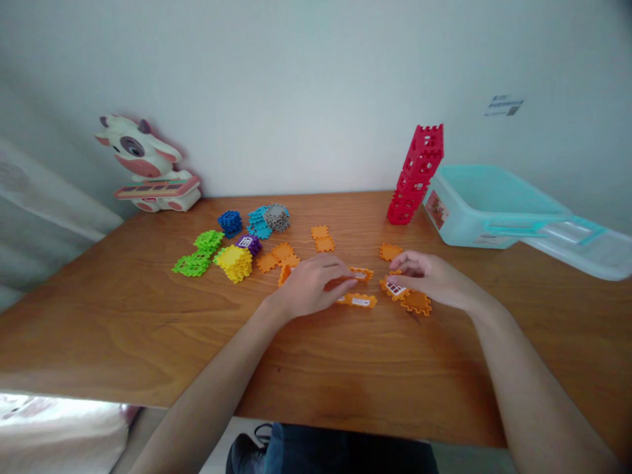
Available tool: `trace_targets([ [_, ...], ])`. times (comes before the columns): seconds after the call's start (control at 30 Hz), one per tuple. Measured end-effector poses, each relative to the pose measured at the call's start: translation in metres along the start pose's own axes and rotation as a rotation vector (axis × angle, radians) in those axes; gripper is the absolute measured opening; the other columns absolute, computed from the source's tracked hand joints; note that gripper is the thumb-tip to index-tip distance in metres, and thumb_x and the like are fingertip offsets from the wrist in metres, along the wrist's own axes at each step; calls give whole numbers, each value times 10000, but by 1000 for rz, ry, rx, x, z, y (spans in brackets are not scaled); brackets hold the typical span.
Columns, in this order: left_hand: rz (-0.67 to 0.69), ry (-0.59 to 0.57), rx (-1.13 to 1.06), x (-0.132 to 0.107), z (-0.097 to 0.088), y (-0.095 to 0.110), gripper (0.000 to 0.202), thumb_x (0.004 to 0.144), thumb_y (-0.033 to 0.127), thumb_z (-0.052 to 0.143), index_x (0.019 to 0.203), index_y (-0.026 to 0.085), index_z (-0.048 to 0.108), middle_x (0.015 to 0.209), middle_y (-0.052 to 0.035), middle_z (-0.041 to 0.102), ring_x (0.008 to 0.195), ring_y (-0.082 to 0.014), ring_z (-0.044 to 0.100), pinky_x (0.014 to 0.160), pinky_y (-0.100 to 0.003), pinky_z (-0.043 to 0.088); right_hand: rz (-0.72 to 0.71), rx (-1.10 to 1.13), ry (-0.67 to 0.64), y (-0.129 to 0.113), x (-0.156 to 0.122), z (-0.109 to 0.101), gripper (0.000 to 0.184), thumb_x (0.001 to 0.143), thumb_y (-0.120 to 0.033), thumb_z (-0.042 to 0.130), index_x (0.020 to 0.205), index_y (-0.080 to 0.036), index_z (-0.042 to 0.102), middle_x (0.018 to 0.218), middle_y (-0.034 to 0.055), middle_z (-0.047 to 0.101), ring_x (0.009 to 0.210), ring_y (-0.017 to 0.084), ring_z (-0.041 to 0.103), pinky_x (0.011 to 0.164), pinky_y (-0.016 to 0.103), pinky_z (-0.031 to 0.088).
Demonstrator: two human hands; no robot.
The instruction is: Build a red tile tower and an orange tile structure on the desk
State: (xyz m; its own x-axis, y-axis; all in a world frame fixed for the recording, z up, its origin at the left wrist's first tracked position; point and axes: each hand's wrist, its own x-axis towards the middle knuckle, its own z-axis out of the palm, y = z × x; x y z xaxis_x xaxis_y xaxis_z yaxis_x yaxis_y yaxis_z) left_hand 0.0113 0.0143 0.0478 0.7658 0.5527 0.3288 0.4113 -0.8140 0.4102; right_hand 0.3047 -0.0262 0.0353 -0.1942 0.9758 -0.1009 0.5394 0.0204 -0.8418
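Observation:
My left hand [313,284] is over a group of orange interlocking tiles, its fingers stretched out and the thumb apart from them. It hides part of the group. To the right of its fingertips an orange tile with a white label [363,274] stands on edge, and a similar labelled tile [361,301] is in front. My right hand [428,276] has thumb and fingers closed on an orange tile with a window print [395,288], low over the table. A plain orange tile [417,303] lies beside it, and another orange tile [390,251] lies behind.
On the wooden table [316,368], orange tiles [323,238] lie behind my left hand. Yellow [234,263], green [197,253], purple, blue and grey tile stacks are at left. A red tile tower [417,172] leans near a teal bin [474,217]. A cow toy keyboard [158,187] stands far left.

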Motion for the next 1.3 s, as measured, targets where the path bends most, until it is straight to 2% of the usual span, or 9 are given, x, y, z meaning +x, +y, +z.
trace_targets([
  [0.13, -30, 7, 68, 13, -4, -7, 313, 1018, 369, 555, 1233, 184, 689, 1250, -102, 720, 1178, -227, 644, 1048, -353, 481, -38, 7, 77, 7, 5, 3, 349, 863, -497, 691, 1108, -249, 673, 1048, 68, 782, 956, 256, 742, 850, 405, 582],
  [0.3, -101, -313, 150, 42, -6, -7, 334, 972, 427, 598, 1132, 167, 733, 1138, -114, 760, 1036, -272, 701, 891, -367, 528, -46, -93, 85, 8, 7, 5, 283, 899, -453, 653, 1069, -236, 714, 1083, 82, 789, 980, 269, 747, 850, 401, 579],
  [0.37, -117, -367, 180, 52, -5, -5, 288, 932, 401, 647, 1083, 178, 750, 1068, -102, 774, 976, -269, 707, 829, -343, 521, -41, -140, 87, 6, 6, 7, 269, 899, -440, 662, 1054, -230, 726, 1044, 85, 794, 938, 270, 749, 829, 402, 579],
  [0.47, -137, -371, 169, 61, -1, -4, 201, 898, 330, 681, 1025, 191, 751, 1006, -71, 778, 911, -228, 701, 789, -300, 501, -34, -215, 75, 1, 6, 11, 283, 894, -450, 681, 1043, -216, 735, 974, 85, 794, 857, 260, 743, 764, 383, 574],
  [0.67, -127, -347, 102, 65, 7, -7, 202, 887, 364, 709, 964, 179, 737, 916, -59, 762, 809, -203, 677, 716, -288, 474, -87, -346, 109, 0, 4, 13, 239, 894, -438, 690, 993, -227, 741, 962, 85, 777, 839, 252, 723, 730, 362, 558],
  [0.83, -122, -331, 109, 65, 4, -7, 100, 861, 259, 705, 910, 183, 750, 870, -45, 756, 762, -195, 658, 693, -290, 454, -85, -394, 30, 3, 3, 8, 531, 718, -505, 863, 1156, -231, 738, 1143, 106, 725, 1008, 293, 694, 884, 406, 557],
  [0.9, -147, -334, 116, 64, 0, -8, 98, 854, 252, 708, 908, 182, 750, 870, -46, 754, 757, -194, 656, 697, -291, 458, -97, -417, 0, 2, 3, 7, 578, 716, -513, 865, 1207, -237, 734, 1174, 113, 703, 1055, 304, 671, 935, 428, 538],
  [1.03, -183, -338, 138, 62, -5, -10, 131, 860, 251, 699, 963, 187, 748, 913, -52, 762, 799, -196, 672, 724, -285, 476, -83, -427, -19, 2, 4, 8, 529, 781, -538, 804, 1207, -231, 742, 1143, 122, 688, 1022, 296, 664, 914, 430, 533],
  [1.3, -109, -336, 102, 61, -16, -9, 316, 903, 335, 700, 1175, 175, 699, 1160, -75, 753, 1044, -233, 690, 897, -315, 506, -120, -384, 139, 6, 8, 12, 481, 764, -442, 788, 1183, -217, 717, 1154, 109, 688, 987, 289, 685, 871, 417, 545],
])
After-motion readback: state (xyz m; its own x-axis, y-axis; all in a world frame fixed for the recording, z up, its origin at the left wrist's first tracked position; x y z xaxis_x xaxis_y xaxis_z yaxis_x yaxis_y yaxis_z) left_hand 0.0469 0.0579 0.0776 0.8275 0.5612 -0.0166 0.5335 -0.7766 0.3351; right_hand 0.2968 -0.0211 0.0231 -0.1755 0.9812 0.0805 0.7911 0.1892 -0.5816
